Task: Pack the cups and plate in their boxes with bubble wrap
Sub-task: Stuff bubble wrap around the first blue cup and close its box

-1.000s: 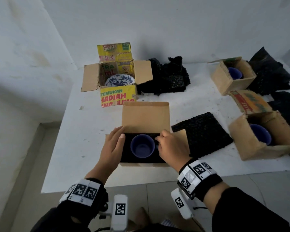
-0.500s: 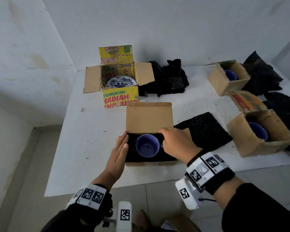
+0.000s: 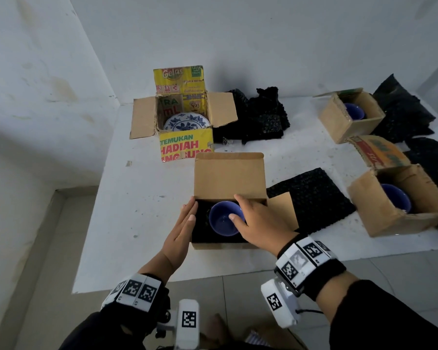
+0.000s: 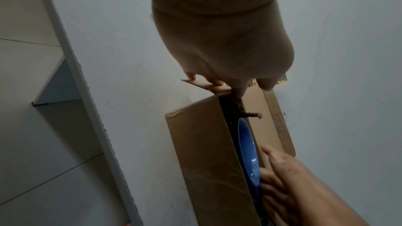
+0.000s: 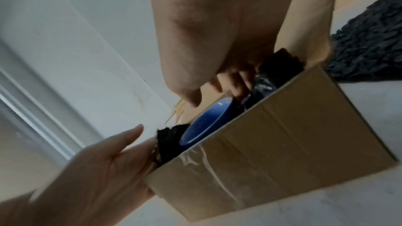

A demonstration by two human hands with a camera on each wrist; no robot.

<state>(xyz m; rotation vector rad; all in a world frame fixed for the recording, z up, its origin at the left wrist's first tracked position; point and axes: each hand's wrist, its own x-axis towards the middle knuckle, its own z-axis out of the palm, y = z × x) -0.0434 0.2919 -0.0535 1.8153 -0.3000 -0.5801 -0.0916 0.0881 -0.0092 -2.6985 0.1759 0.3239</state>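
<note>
A blue cup (image 3: 221, 219) sits in black bubble wrap (image 3: 200, 229) inside a brown cardboard box (image 3: 228, 173) near the table's front edge, its lid flap standing up behind. My left hand (image 3: 185, 222) lies flat with straight fingers against the box's left side. My right hand (image 3: 257, 222) reaches over the cup's right rim, thumb inside the bowl and fingers curled down between cup and wrap. The left wrist view shows the cup (image 4: 246, 147) edge-on in the box (image 4: 202, 152). The right wrist view shows the curled fingers (image 5: 234, 83) beside the cup (image 5: 204, 123).
A yellow printed box (image 3: 185, 145) holding a blue-and-white plate (image 3: 186, 122) stands at the back. Black bubble wrap lies piled (image 3: 258, 117) beside it and flat (image 3: 311, 198) right of my box. Two more boxes with blue cups (image 3: 352, 114) (image 3: 395, 200) stand at the right.
My right hand has slid from the box's right edge over the cup, thumb now inside it. My left hand has flattened along the box's left side.
</note>
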